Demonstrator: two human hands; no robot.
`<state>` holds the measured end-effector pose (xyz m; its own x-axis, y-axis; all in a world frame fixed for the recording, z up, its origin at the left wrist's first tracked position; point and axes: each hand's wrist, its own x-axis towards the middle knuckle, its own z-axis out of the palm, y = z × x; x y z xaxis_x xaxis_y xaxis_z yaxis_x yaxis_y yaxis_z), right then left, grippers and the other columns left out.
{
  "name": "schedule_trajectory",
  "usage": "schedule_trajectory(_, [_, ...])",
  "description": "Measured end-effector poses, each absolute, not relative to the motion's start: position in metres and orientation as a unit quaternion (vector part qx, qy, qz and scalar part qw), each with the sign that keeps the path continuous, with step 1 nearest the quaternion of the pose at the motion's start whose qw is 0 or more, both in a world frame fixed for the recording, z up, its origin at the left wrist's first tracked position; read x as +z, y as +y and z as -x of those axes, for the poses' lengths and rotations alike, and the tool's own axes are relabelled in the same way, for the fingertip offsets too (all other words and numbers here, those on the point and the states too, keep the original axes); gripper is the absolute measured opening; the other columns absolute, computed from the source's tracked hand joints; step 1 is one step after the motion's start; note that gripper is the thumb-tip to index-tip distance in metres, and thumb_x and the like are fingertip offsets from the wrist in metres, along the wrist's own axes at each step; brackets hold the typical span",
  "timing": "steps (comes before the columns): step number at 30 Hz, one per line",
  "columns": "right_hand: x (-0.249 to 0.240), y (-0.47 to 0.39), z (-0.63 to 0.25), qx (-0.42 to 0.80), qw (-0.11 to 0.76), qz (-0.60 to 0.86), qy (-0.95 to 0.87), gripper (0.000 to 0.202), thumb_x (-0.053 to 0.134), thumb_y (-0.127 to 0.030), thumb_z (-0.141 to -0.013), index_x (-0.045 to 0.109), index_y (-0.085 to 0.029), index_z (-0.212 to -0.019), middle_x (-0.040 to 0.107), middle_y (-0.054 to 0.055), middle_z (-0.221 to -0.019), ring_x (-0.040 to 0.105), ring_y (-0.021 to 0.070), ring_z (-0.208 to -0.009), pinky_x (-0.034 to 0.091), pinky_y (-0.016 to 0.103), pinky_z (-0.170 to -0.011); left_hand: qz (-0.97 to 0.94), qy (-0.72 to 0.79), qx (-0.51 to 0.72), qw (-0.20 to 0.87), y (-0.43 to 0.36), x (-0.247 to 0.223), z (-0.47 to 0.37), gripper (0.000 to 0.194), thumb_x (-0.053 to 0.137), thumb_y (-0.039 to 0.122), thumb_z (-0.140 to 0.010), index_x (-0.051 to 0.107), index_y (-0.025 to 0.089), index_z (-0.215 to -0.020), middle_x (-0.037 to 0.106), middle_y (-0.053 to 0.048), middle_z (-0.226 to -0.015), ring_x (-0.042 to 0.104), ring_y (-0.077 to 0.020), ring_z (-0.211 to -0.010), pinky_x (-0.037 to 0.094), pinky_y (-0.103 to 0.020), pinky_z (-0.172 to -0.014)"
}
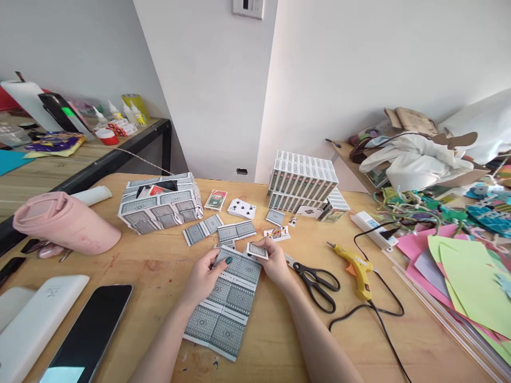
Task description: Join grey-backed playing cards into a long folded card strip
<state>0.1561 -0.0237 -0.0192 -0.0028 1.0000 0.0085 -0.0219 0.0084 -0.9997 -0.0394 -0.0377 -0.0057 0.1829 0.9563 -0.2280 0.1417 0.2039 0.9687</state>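
Note:
Before me on the table lies a panel of joined playing cards (229, 314), their grey patterned backs facing up. My left hand (205, 277) grips the panel's far left edge, thumb on top and fingers mostly hidden beneath. In my right hand (275, 263) is a small playing card piece (257, 250), pinched at the panel's far right corner. Whether that piece touches the panel I cannot tell. Just beyond are strips of joined cards (236, 230), a face card (277, 233) and a stack of cards (241, 208). Black-handled scissors (315, 279) lie right of my right hand.
A box covered in cards (160, 205) stands back left, near a red card pack (216, 200). Many card packs (303, 181) are stacked at the back. To the right lie a yellow glue gun (353, 268) with its cord, a power strip (373, 230) and coloured paper (467, 276). A phone (90, 332) lies left.

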Motion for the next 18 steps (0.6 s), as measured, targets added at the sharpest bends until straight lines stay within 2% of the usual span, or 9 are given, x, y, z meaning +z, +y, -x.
schedule_trajectory(4, [-0.018,-0.025,-0.151,0.527,0.508,0.479,-0.485,0.022,0.066,-0.024,-0.064,0.058,-0.019,-0.084,0.064,-0.001,-0.075,0.058,0.0154,-0.067,0.044,0.026,-0.062,-0.493,0.542,0.377,0.566,-0.034,-0.005,0.037,0.045,0.064,0.045,-0.070,0.061,0.017,-0.105,0.069,-0.004,-0.087,0.063,-0.0209,-0.079,0.048,-0.029,-0.073])
schedule_trajectory(7, [-0.020,-0.023,-0.148,0.516,0.541,0.491,-0.447,0.023,0.064,-0.025,-0.064,0.058,-0.019,-0.086,0.065,0.001,-0.078,0.059,0.0171,-0.072,0.045,0.028,-0.066,-0.425,0.545,0.397,0.603,-0.032,0.001,0.042,0.050,0.068,0.046,-0.066,0.063,0.016,-0.105,0.070,-0.006,-0.091,0.063,-0.0252,-0.090,0.047,-0.032,-0.079])
schedule_trajectory(11, [-0.025,-0.019,-0.148,0.456,0.615,0.529,-0.367,0.029,0.063,-0.028,-0.065,0.057,-0.019,-0.092,0.066,0.005,-0.093,0.060,0.0210,-0.086,0.046,0.033,-0.079,-0.274,0.427,0.427,0.748,-0.034,0.015,0.052,0.063,0.048,0.064,-0.073,0.061,0.017,-0.114,0.066,-0.012,-0.108,0.060,-0.0300,-0.103,0.046,-0.041,-0.086])
schedule_trajectory(14, [-0.031,-0.018,-0.149,0.400,0.656,0.554,-0.321,0.033,0.062,-0.031,-0.067,0.055,-0.018,-0.096,0.063,0.008,-0.099,0.059,0.0214,-0.091,0.045,0.035,-0.083,-0.232,0.368,0.478,0.763,-0.040,0.017,0.051,0.075,0.036,0.073,-0.073,0.058,0.017,-0.118,0.063,-0.014,-0.115,0.052,-0.0312,-0.116,0.042,-0.045,-0.093])
schedule_trajectory(16, [-0.036,-0.018,-0.149,0.369,0.667,0.570,-0.305,0.034,0.061,-0.033,-0.069,0.053,-0.018,-0.099,0.062,0.008,-0.100,0.059,0.0210,-0.090,0.045,0.035,-0.082,-0.231,0.390,0.504,0.735,-0.043,0.014,0.043,0.068,0.044,0.067,-0.073,0.057,0.018,-0.118,0.065,-0.013,-0.112,0.052,-0.0302,-0.116,0.043,-0.045,-0.094])
schedule_trajectory(18, [-0.040,-0.018,-0.149,0.353,0.660,0.583,-0.316,0.033,0.058,-0.036,-0.073,0.052,-0.019,-0.101,0.061,0.008,-0.098,0.059,0.0204,-0.087,0.046,0.034,-0.078,-0.216,0.438,0.509,0.709,-0.045,0.009,0.034,0.056,0.063,0.047,-0.069,0.058,0.017,-0.115,0.067,-0.012,-0.107,0.057,-0.0295,-0.109,0.046,-0.043,-0.090])
